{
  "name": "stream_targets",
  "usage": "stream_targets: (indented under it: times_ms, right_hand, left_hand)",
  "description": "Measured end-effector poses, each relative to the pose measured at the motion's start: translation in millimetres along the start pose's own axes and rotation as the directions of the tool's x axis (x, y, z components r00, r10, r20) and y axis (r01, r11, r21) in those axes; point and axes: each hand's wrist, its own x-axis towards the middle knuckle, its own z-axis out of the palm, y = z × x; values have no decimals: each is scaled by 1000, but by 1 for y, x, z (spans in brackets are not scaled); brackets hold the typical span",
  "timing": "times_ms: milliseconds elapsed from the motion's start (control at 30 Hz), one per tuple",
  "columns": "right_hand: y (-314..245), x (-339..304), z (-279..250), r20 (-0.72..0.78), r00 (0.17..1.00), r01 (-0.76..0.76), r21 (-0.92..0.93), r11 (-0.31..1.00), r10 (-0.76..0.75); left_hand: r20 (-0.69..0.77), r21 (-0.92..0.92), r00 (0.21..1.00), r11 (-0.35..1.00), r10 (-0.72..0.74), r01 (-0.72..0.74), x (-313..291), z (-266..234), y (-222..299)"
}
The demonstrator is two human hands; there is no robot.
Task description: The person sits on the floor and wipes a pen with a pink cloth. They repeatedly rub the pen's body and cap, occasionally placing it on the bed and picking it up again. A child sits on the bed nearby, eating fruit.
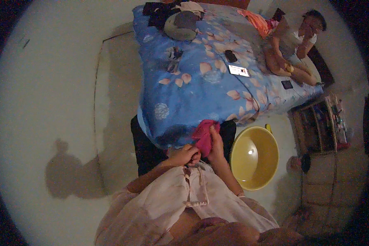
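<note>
2 hands: the right hand (pixel 216 146) is gripping a pink cloth (pixel 203 137), its thumb pressing on the front. The left hand (pixel 184 156) is curling its fingers just beside the cloth; I cannot tell if it is pinching it too.
Pink cloth: it is showing in front of the near edge of the bed (pixel 184 98), toward the right end.
Yellow tub (pixel 264 172): it is standing on the floor (pixel 286 141), by the bed's near right corner.
Slip: if the right thumb is going loose, the cloth could be falling.
Bump: the right forearm (pixel 227 176) is sitting near the tub, so a swinging elbow could be knocking it.
Phone (pixel 238 70): it is glowing, in from the bed's right edge.
Writing: no words or brand names are showing clearly enough to read.
</note>
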Motion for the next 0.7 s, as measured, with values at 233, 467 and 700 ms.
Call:
stream_targets:
  times_ms: [233,467,700]
  right_hand:
    - [-49,0,-18,133,981,103,258,961,-141]
    - [2,-18,12,212,962,-179,6,984,174]
    - [3,-16,12,97,993,-66,52,996,61]
  left_hand:
    - [-166,132,966,975,197,-177,-23,14,3]
    - [-212,-281,977,955,30,-90,-18,16,12]
    - [-91,-124,996,992,26,-37,-21,18,-4]
